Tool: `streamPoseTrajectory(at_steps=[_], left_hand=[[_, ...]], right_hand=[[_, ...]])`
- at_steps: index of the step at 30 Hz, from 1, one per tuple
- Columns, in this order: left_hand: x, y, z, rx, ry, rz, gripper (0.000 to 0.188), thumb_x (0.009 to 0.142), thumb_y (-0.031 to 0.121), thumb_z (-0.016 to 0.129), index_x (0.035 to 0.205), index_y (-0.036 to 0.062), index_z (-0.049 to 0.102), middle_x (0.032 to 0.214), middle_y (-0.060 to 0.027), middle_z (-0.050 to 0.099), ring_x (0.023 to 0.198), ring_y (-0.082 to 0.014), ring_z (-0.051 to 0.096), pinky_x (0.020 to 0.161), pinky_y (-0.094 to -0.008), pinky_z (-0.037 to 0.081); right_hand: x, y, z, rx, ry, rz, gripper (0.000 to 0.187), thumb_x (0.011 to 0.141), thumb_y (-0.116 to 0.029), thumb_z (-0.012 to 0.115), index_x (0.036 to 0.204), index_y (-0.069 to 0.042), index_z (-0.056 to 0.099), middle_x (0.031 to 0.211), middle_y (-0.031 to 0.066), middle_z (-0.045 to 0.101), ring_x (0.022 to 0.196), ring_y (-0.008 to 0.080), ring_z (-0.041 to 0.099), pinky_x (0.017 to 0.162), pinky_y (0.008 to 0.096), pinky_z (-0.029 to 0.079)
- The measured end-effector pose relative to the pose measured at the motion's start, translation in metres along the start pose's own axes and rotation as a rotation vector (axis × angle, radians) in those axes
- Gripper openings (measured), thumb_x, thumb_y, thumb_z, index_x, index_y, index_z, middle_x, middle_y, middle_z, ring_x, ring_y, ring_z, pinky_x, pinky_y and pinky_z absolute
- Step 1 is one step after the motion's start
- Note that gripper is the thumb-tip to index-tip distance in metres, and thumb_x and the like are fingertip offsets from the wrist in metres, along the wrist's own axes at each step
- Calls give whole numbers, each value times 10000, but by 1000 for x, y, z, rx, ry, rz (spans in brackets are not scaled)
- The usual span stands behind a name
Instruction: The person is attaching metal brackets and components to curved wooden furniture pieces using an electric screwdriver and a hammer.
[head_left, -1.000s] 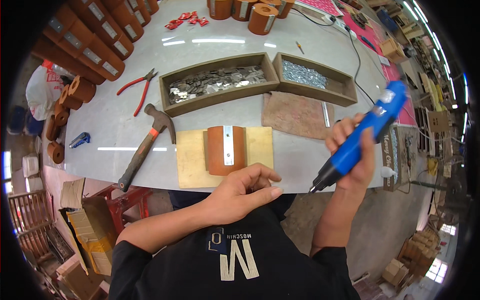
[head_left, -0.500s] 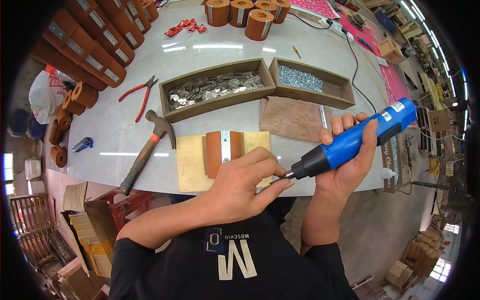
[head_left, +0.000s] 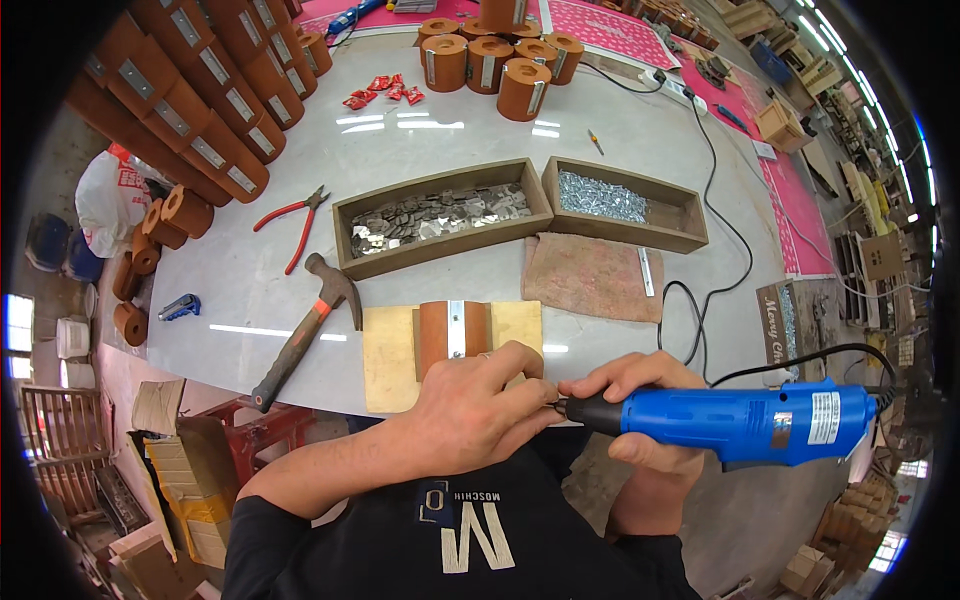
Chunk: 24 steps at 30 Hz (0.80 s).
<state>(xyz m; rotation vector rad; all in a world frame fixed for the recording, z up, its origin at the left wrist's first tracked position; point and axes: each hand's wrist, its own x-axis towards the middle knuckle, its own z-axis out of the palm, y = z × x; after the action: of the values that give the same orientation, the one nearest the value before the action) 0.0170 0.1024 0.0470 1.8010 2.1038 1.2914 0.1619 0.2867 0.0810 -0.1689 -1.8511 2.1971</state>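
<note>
My right hand [head_left: 650, 410] is wrapped around a blue electric screwdriver [head_left: 745, 422], which lies almost level with its black nose pointing left. At that nose, the fingers of my left hand [head_left: 480, 412] are closed together beside the bit. Whatever they pinch is too small and covered to make out. Just beyond my left hand, a brown round block [head_left: 435, 335] with a metal strip [head_left: 456, 330] on top rests on a pale wooden board [head_left: 388, 360]. My left hand hides the block's near end.
Beyond the board stand a wooden box of metal plates [head_left: 440, 222] and a box of screws [head_left: 605, 197]. A folded cloth [head_left: 590, 280], hammer [head_left: 305, 330] and red pliers [head_left: 300, 228] lie around it. Stacked brown blocks [head_left: 200, 110] rise at far left. A black cord [head_left: 715, 290] trails on the right.
The electric screwdriver has swung from slanting up to the right to nearly level, and lower. My right hand has moved down with it. My left hand remains at its tip. The view has shifted slightly.
</note>
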Motion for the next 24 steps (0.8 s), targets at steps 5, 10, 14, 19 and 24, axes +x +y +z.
streamPoseTrajectory(at_steps=[5,10,14,19,24], left_hand=[[-4,-2,6,91,20,-32,352,727,239,875,985,106,675,938,-43,608,666,-190,648,517,-314,487],[-10,-6,11,154,24,29,358,696,229,872,956,110,657,917,-36,602,637,-175,637,512,-306,480],[-9,-3,8,160,82,52,300,739,238,833,892,95,619,893,-48,563,609,-181,606,514,-315,470],[-10,-4,5,157,117,57,320,731,231,843,945,93,650,902,-44,581,616,-181,611,518,-318,477],[-8,-4,4,41,79,5,288,732,203,846,929,91,668,915,-42,586,629,-191,622,524,-323,484]], right_hand=[[-5,8,0,-132,5,-20,639,693,-489,915,1038,-19,652,1075,172,718,951,231,703,848,322,543],[-4,21,-5,-251,-103,-78,661,650,-535,904,1003,-43,639,1063,157,700,977,258,702,857,337,556],[-6,19,2,-195,-128,-138,566,692,-355,943,1004,-22,609,1089,207,633,1060,366,687,949,472,564],[-4,18,6,-237,-163,-160,489,698,-264,949,990,-41,626,1078,201,629,1070,383,682,945,490,565],[-6,16,15,-218,-119,-178,412,710,-176,935,954,-40,633,1072,214,623,1065,404,681,941,503,566]])
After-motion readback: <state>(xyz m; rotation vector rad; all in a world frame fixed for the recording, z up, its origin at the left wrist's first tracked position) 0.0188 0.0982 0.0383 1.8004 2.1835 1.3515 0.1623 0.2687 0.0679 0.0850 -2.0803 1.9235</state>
